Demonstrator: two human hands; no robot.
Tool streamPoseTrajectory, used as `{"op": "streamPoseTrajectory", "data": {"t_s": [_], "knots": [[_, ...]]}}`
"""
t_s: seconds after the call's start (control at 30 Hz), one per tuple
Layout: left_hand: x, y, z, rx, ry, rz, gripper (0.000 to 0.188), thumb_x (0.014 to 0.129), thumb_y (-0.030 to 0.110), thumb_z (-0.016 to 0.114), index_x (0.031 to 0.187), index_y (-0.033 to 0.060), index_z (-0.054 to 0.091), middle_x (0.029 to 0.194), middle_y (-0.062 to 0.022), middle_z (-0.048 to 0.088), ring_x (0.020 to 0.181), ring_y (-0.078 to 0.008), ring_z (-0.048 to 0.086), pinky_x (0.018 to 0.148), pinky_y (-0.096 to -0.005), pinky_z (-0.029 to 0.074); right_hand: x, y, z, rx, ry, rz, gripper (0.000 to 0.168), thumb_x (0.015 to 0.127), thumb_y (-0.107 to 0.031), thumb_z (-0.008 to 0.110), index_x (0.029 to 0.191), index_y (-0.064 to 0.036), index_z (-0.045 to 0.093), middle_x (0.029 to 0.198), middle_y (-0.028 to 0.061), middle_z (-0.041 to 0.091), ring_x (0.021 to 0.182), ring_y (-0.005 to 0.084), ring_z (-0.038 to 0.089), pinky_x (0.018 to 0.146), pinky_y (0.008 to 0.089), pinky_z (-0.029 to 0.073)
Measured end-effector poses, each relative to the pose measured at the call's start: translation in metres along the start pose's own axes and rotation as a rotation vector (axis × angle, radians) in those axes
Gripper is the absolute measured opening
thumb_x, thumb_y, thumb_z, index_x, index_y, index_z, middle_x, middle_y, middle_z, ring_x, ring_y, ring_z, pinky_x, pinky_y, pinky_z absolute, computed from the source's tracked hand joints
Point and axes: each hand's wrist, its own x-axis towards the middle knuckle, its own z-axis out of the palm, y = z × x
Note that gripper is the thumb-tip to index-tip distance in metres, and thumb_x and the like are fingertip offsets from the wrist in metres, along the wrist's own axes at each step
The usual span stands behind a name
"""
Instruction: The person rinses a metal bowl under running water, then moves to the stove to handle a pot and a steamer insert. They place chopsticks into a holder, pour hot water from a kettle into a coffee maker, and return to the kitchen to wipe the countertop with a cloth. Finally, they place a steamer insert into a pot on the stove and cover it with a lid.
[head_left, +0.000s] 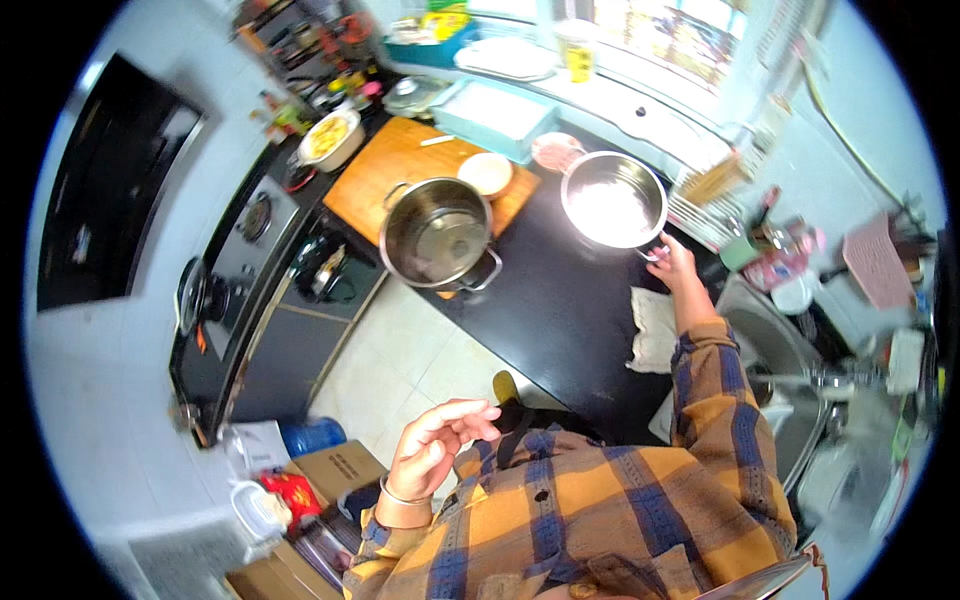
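Observation:
My right hand (677, 262) grips the loop handle of a shiny stainless steel pot (652, 184) at the right of the dark countertop (540, 330). Bright glare covers the bottom of that pot. A second, deeper steel pot (401, 217) with two loop handles rests partly on a wooden cutting board (375, 169); whether its bottom holds liquid, I cannot tell. Touching nothing, my left hand (435, 442) is raised before my body with its fingers apart and slightly bent. On the board beside the deep pot is a small pale round bowl (486, 174).
A folded beige cloth (651, 330) lies near my right forearm, beside the sink (765, 322). Behind the pots stand a light blue bin (525, 146) and a pinkish round dish (553, 152). A white dish of yellow food (349, 150) is near the gas stove (247, 225). Cardboard boxes (349, 469) sit lower left.

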Motion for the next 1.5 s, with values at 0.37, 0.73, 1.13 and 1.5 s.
{"op": "streamPoseTrajectory", "data": {"t_s": [0.37,0.73,1.13,1.5], "knots": [[-0.032,0.03,-0.122,-0.232,0.113,0.095,0.043,0.087,0.025,0.049,0.117,-0.0056,0.045,0.111,-0.0167,0.053,0.095,-0.0209,0.055,0.085,-0.0332,0.043,0.057,0.031,-0.062,0.445,-0.553,0.025,0.013,0.074,-0.004,0.042,0.062,-0.006,0.045,0.061,0.0057,0.049,0.055,0.0172,0.05,0.061,0.0314,0.047],[-0.047,0.105,-0.29,-0.17,0.247,0.047,0.029,0.09,0.023,0.045,0.111,0.0032,0.051,0.103,-0.0054,0.056,0.092,-0.0138,0.054,0.083,-0.0289,0.043,-0.154,0.023,0.078,0.298,-0.24,-0.246,0.005,0.078,0.0,0.047,0.073,-0.002,0.047,0.051,-0.002,0.035,0.044,0.0065,0.034,0.05,0.0203,0.04],[-0.06,0.125,-0.397,-0.187,0.47,0.168,0.029,0.089,0.022,0.045,0.109,0.0008,0.05,0.1,-0.0085,0.056,0.086,-0.0161,0.055,0.079,-0.0295,0.045,-0.181,0.095,0.304,-0.081,-0.332,-0.255,0.013,0.08,-0.011,0.045,0.067,-0.011,0.046,0.054,-0.0028,0.04,0.047,0.01,0.038,0.051,0.0234,0.037],[-0.054,0.135,-0.493,-0.284,0.681,0.122,0.036,0.087,0.028,0.047,0.112,0.0014,0.048,0.101,-0.0078,0.053,0.089,-0.0169,0.051,0.082,-0.0313,0.042,-0.179,0.081,0.242,0.032,-0.218,-0.127,0.014,0.073,-0.008,0.042,0.06,-0.011,0.039,0.044,-0.0045,0.031,0.042,0.0096,0.036,0.051,0.0273,0.042]]}}
